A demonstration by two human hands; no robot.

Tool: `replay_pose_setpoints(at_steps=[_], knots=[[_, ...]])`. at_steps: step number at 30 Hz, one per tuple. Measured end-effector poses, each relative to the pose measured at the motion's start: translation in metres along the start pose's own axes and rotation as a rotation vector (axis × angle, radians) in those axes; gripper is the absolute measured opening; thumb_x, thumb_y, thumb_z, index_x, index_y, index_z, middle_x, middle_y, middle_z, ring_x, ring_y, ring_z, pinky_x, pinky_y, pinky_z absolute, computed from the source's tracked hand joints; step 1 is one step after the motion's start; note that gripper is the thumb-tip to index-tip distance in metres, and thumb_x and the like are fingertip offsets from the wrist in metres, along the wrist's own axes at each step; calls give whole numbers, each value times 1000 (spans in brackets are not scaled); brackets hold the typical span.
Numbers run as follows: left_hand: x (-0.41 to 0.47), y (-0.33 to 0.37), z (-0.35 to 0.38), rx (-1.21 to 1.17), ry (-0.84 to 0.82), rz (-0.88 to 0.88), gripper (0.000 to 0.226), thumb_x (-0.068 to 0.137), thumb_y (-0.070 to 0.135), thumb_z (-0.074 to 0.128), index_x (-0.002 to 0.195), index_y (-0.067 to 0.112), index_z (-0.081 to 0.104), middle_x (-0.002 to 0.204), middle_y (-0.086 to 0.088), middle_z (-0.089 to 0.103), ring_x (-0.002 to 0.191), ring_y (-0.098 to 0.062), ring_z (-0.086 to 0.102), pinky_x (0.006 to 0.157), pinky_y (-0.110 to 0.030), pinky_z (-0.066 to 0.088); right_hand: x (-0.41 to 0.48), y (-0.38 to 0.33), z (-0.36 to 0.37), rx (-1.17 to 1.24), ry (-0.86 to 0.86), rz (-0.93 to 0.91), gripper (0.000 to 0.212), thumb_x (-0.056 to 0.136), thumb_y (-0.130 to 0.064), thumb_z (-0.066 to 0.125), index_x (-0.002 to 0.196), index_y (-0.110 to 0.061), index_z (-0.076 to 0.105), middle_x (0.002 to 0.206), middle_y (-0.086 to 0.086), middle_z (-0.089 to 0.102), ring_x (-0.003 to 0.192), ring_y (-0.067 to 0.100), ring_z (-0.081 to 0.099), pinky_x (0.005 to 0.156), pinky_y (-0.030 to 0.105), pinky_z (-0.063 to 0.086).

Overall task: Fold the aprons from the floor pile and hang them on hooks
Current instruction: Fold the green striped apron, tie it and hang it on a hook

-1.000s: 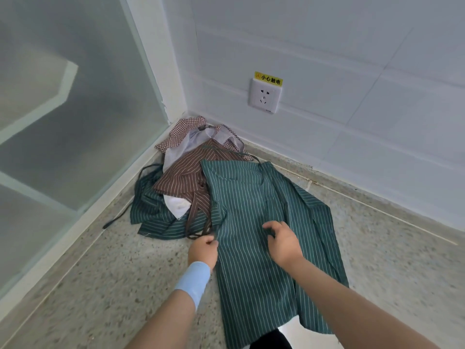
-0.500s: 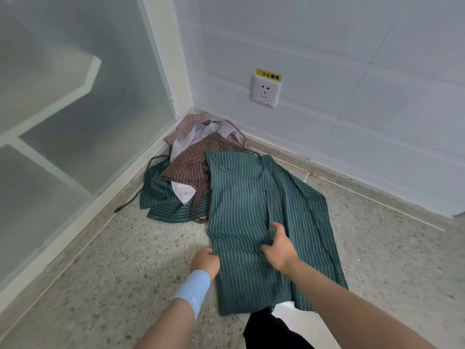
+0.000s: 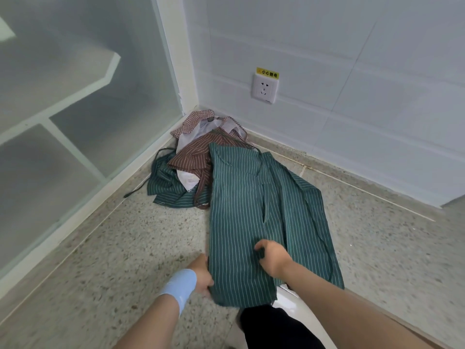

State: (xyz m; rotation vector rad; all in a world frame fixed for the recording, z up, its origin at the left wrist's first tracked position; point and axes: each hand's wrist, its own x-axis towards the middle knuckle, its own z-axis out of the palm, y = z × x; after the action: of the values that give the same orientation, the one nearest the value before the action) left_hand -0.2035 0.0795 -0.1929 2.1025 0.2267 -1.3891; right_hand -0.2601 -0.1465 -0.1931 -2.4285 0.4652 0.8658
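Green striped apron (image 3: 241, 222) lies spread on the floor (image 3: 125, 248), its top end overlapping the corner pile (image 3: 191, 162). Left hand (image 3: 202, 275) grips its near left edge (fingertips tucked under cloth, out of sight); right hand (image 3: 273, 258) pinches a fold mid-panel. Right forearm (image 3: 339, 306) hides the apron's near right corner.

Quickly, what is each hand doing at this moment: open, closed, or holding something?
Left hand: closed, gripping the left edge of the green striped apron.
Right hand: closed, pinching the same apron near its middle.
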Motion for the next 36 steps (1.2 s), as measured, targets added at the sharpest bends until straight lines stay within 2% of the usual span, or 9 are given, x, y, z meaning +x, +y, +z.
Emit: replay_pose_setpoints(at_steps=[4,7,11,14,18,21,25,30,36], knots=[[-6,20,-14,424,150,-55,37,92,17,58,127,10,47,104,-5,61,77,-18,67,62,-29,57,9,-5,-10,-208,26,13,37,99,-19,51,136,-21,53,161,15,24,101,21,67,87,35,56],[3,58,-33,416,370,137,24,96,18,49,121,16,48,103,-2,60,80,-18,61,68,-32,54,30,-10,-39,-210,118,-2,35,97,-10,45,129,-20,53,155,18,35,113,23,62,85,34,56],[22,123,-67,331,563,308,17,98,15,44,113,21,50,97,-4,60,77,-23,60,60,-32,45,58,-23,-97,-172,81,-62,45,100,-13,46,144,-24,44,155,13,27,101,25,62,86,33,53],[42,166,-93,218,653,316,15,98,20,48,112,17,47,107,-9,58,84,-29,62,66,-38,51,89,-34,-132,-195,148,-84,48,98,-15,48,145,-25,43,149,11,33,125,31,50,100,40,48],[71,206,-126,68,634,159,47,97,36,55,132,10,39,127,-13,56,107,-36,59,77,-43,48,128,-57,-162,-262,230,-183,60,95,-22,54,151,-30,33,151,10,31,137,32,34,110,48,36],[100,217,-143,403,618,107,52,94,54,50,134,21,44,131,-7,56,120,-35,52,102,-48,40,159,-75,-171,-234,214,-206,78,95,-29,56,156,-42,9,165,9,2,150,36,9,114,63,24],[124,223,-160,524,795,148,26,103,38,43,100,18,60,112,-7,63,105,-32,56,93,-45,42,194,-86,-163,-260,84,-191,95,96,-38,58,150,-52,-18,162,6,-30,151,35,-17,114,72,12],[137,219,-194,230,849,83,26,104,27,37,107,12,58,108,-12,65,99,-34,61,80,-42,49,232,-90,-167,-268,129,-257,100,95,-46,58,148,-47,-27,160,4,-34,150,30,-22,115,71,8],[135,217,-173,669,1140,741,29,79,5,68,106,15,63,114,-7,57,104,-31,55,82,-44,48,235,-90,-164,-340,193,-266,89,98,-45,49,154,-37,-20,162,10,-28,151,32,-19,118,66,10]])
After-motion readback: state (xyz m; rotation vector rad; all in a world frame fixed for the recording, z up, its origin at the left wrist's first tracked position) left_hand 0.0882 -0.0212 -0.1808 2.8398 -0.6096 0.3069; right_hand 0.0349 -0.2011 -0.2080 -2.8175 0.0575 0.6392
